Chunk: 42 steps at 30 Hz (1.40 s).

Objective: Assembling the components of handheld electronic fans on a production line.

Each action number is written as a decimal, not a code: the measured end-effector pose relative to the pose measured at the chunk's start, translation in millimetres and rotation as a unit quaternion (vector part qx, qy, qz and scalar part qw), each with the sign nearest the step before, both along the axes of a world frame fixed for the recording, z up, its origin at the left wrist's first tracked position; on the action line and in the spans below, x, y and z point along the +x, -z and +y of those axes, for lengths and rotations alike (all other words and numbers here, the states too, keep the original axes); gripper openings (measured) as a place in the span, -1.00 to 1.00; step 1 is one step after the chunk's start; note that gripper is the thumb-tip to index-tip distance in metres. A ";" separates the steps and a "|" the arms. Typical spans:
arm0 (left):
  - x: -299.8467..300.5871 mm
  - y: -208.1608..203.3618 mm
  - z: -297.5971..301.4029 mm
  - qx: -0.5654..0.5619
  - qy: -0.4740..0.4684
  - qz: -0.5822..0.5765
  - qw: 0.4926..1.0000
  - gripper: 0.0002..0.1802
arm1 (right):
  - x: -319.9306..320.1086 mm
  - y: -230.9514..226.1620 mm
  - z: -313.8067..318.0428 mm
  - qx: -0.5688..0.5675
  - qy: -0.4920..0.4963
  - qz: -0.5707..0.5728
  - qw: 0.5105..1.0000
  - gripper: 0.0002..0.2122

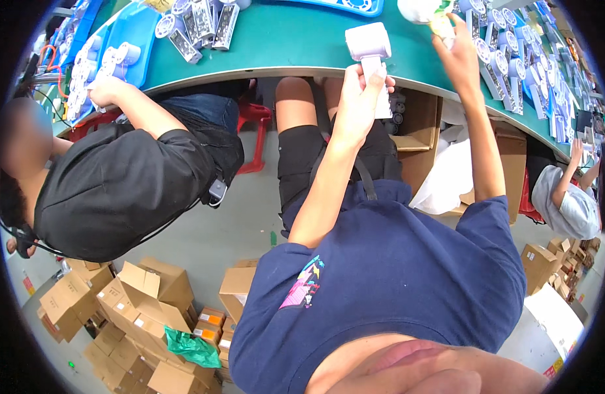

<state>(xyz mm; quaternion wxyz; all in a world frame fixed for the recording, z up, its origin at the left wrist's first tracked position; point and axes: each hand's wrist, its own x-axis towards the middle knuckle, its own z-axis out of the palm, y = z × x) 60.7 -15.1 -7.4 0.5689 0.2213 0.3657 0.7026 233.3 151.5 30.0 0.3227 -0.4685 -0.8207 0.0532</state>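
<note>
My left hand point(358, 98) is wrapped round the handle of a white handheld fan point(369, 42), its rounded head upright just past the table's front edge. My right hand point(458, 56) reaches over the table at the upper right. Its fingers are closed on a small yellowish-white piece point(442, 27), too unclear to name. Touching or just beyond that piece is a rounded white thing point(417, 10), partly cut off by the picture's top edge.
More handheld fans with uncovered handles lie on the green table point(270, 46) to the left point(201, 26) and right point(509, 59). A blue tray point(135, 36) holds white parts beside a co-worker point(125, 190). Cardboard boxes point(145, 295) stand behind me; another box point(420, 125) is under the table.
</note>
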 end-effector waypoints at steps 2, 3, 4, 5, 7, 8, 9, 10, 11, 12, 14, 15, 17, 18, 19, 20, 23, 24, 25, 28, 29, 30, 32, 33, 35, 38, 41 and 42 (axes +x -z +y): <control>-3.0 -4.7 0.7 0.004 0.003 -0.002 1.000 -0.63 | -4.0 16.0 12.3 -0.010 0.029 -0.026 0.999 -0.51; -3.9 -7.1 1.6 0.014 -0.001 -0.002 1.000 -0.64 | -4.6 18.2 14.7 -0.009 0.031 -0.022 0.999 -0.51; -3.9 -9.2 3.7 0.024 -0.003 -0.004 1.000 -0.64 | -3.7 20.2 16.7 0.038 0.061 -0.052 0.996 -0.52; -5.0 -10.3 6.1 0.026 0.000 -0.001 1.000 -0.64 | -6.2 18.8 15.7 0.084 0.090 -0.083 0.989 -0.53; -15.9 -10.5 6.8 0.008 -0.015 0.012 1.000 -0.54 | -29.5 -2.2 -5.6 0.150 0.039 -0.061 0.986 -0.57; -18.7 -17.3 7.8 0.025 -0.005 -0.016 1.000 -0.50 | -40.0 -20.0 -24.0 0.157 0.004 -0.035 0.987 -0.57; -20.9 -25.1 12.1 0.031 -0.010 -0.017 0.999 -0.50 | -44.3 -37.9 -43.6 -0.058 -0.021 -0.006 0.998 -0.56; -19.7 -33.8 18.6 0.035 -0.005 -0.045 0.998 -0.51 | -49.9 -49.4 -59.8 -0.171 -0.075 0.138 0.973 -0.61; -20.5 -39.9 25.5 0.039 -0.006 -0.069 0.997 -0.52 | -49.8 -61.9 -70.0 -0.368 -0.102 0.161 0.910 -0.63; -19.6 -46.8 38.2 0.062 -0.024 -0.071 0.995 -0.54 | -57.2 -89.2 -79.5 -0.406 -0.106 0.097 0.902 -0.63; -20.3 -49.2 58.5 0.076 -0.033 0.006 0.997 -0.57 | -56.3 -73.7 -74.9 -0.302 -0.178 0.032 0.936 -0.63; -20.2 -60.3 62.9 0.081 -0.024 0.032 0.996 -0.59 | -58.3 -72.8 -72.1 -0.317 -0.156 0.052 0.934 -0.65; -26.9 -65.9 78.2 0.079 -0.020 0.136 0.987 -0.67 | -63.6 -61.5 -55.8 -0.315 -0.176 0.124 0.924 -0.66; -34.8 -69.9 85.4 0.069 -0.042 0.282 0.956 -0.71 | -65.6 -62.8 -52.1 -0.332 -0.162 0.123 0.921 -0.66; -44.9 -69.6 93.4 0.074 -0.052 0.343 0.935 -0.70 | -69.5 -65.5 -45.5 -0.334 -0.166 0.124 0.920 -0.65; -55.5 -73.0 102.0 0.077 -0.059 0.404 0.910 -0.70 | -73.2 -66.6 -37.8 -0.337 -0.168 0.127 0.918 -0.65; -82.5 -72.5 105.7 -0.012 -0.045 0.469 0.882 -0.64 | -83.9 -61.7 9.7 -0.452 -0.067 0.155 0.876 -0.66; -86.5 -72.3 100.7 -0.031 -0.045 0.471 0.880 -0.69 | -73.0 -35.9 42.9 -0.397 -0.099 0.193 0.892 -0.70; -92.7 -52.3 93.4 -0.051 -0.060 0.456 0.886 -0.71 | -83.7 -44.1 62.3 -0.445 -0.070 0.268 0.852 -0.72; -92.3 1.8 76.7 -0.053 -0.236 0.537 0.808 -0.86 | -113.4 -57.4 135.9 -0.423 -0.057 0.381 0.820 -0.77; -81.5 -0.9 75.6 -0.036 -0.267 0.529 0.805 -0.92 | -104.2 -42.2 185.4 -0.372 -0.055 0.327 0.867 -0.70; -83.4 2.6 73.5 -0.028 -0.263 0.558 0.787 -0.92 | -119.3 -36.5 213.8 -0.300 -0.018 0.285 0.910 -0.68; -81.1 5.5 78.3 -0.035 -0.254 0.592 0.764 -0.93 | -109.3 -13.7 300.2 -0.247 0.030 0.114 0.962 -0.56; -78.6 4.7 80.3 -0.038 -0.252 0.597 0.761 -0.93 | -103.4 -0.1 344.1 -0.202 0.091 0.030 0.975 -0.51; -71.7 2.2 87.2 -0.040 -0.242 0.601 0.761 -0.93 | -64.6 11.3 410.8 -0.027 0.163 -0.109 0.980 -0.52; -85.6 11.1 73.6 -0.092 -0.300 0.636 0.705 -0.94 | -157.7 14.7 381.8 -0.236 0.119 -0.099 0.959 -0.58; -75.7 8.5 78.1 -0.070 -0.277 0.641 0.712 -0.94 | -125.9 23.5 385.1 -0.128 0.203 -0.130 0.962 -0.61; -76.0 8.4 77.6 -0.075 -0.279 0.642 0.710 -0.94 | -126.3 21.9 380.9 -0.127 0.194 -0.142 0.962 -0.62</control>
